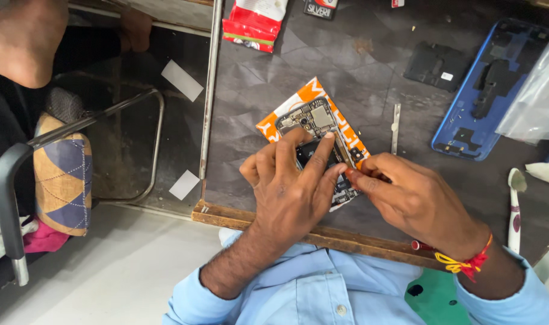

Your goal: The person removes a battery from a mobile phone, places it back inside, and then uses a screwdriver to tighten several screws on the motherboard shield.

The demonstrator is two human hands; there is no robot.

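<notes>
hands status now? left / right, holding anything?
Left hand: fingers spread, pressing down on the opened phone; nothing gripped.
Right hand: fingertips pinched at the phone's edge; cannot tell if they hold anything.
</notes>
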